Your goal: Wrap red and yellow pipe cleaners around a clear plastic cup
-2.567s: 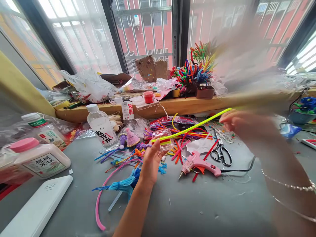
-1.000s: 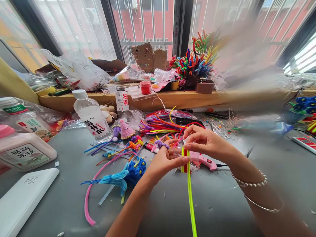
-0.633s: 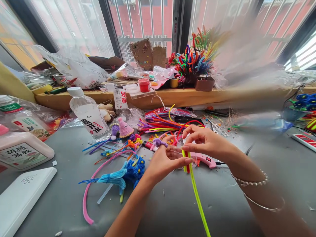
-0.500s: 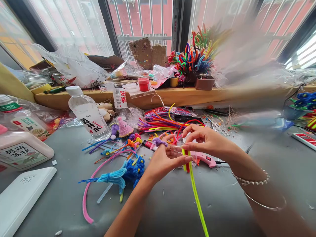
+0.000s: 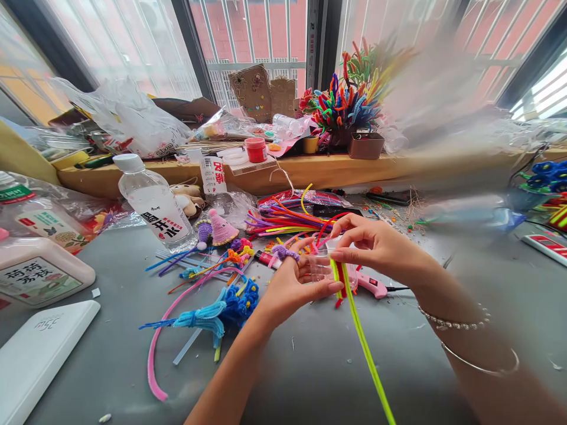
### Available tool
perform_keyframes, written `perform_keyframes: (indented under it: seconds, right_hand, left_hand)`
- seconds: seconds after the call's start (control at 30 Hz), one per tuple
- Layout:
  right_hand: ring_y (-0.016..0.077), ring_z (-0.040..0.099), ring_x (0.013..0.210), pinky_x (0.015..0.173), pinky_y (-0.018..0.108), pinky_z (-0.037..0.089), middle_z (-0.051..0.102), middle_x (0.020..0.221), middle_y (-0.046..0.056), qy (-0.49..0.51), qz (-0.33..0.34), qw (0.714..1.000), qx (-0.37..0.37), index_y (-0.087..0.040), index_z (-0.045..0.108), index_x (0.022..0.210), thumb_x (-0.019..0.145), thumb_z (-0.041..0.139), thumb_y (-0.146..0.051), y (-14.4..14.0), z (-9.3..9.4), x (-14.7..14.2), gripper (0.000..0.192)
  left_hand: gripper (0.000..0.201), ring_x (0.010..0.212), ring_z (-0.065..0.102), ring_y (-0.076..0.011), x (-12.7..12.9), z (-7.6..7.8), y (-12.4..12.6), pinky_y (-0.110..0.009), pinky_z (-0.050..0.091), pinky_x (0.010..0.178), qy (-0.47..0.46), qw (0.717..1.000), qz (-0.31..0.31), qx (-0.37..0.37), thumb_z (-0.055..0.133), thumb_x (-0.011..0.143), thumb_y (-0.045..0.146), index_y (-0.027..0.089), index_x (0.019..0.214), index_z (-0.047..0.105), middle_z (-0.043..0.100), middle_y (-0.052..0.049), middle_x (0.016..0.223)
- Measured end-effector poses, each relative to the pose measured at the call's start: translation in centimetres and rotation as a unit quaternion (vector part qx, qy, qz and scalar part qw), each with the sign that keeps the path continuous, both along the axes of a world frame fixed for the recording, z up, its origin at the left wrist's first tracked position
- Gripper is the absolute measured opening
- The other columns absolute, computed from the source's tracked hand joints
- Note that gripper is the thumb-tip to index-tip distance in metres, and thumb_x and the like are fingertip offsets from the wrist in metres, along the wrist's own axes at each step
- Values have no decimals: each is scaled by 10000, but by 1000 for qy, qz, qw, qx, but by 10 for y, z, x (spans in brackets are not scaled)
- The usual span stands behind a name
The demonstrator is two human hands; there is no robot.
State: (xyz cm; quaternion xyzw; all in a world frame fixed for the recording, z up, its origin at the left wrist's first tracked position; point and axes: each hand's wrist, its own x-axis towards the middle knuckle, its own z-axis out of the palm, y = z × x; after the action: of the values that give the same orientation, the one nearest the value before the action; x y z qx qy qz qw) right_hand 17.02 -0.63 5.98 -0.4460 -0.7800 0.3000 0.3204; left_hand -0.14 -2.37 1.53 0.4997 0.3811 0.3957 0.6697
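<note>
Left hand (image 5: 292, 286) and right hand (image 5: 376, 251) meet above the grey tabletop (image 5: 310, 366), both pinching a small clear plastic piece (image 5: 321, 268), possibly a box, hard to tell. Yellow-green pipe cleaner (image 5: 365, 348) is wrapped on it beside a red bit, its tail running down toward the camera. Pink glue gun (image 5: 370, 285) lies just behind. Water bottle (image 5: 155, 203) stands far left.
</note>
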Motion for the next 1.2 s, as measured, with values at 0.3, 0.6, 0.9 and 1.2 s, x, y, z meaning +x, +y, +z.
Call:
perform_keyframes:
  seconds: [0.3, 0.6, 0.9, 1.2]
  right_hand:
    - [172, 489, 974, 874, 330, 379, 515, 991, 43, -23, 41, 995, 86, -214, 656, 632, 709, 617, -414, -7, 6, 2, 218]
    - [190, 368, 1108, 901, 346, 349, 451, 1211, 5, -99, 122, 965, 210, -282, 665, 771, 727, 616, -355, -26, 21, 13, 98]
    - [184, 401, 1090, 905, 342, 343, 514, 1153, 5, -71, 85, 965, 237, -259, 648, 699, 721, 624, -342, -31, 22, 6, 89]
    - [191, 447, 1038, 880, 363, 370, 516, 1155, 18, -41, 34, 979, 196, -237, 633, 711, 747, 595, -339, -24, 16, -2, 115]
  left_hand:
    - [816, 1075, 494, -243, 0, -10, -3, -405, 390, 909, 80, 971, 46, 221, 712, 616, 275, 275, 1300, 267, 507, -87, 1150]
    - [882, 1119, 429, -228, -2, -10, -12, -388, 367, 932, 58, 928, 62, 363, 713, 614, 213, 356, 1313, 195, 443, -53, 1194]
    - [890, 1111, 447, -232, 1, -7, -12, -360, 385, 893, 18, 934, 57, 353, 719, 608, 197, 363, 1310, 197, 460, -56, 1174]
    - [751, 1148, 440, -264, 4, -11, -14, -395, 329, 968, -30, 979, 33, 201, 660, 679, 323, 294, 1315, 262, 471, -80, 1233]
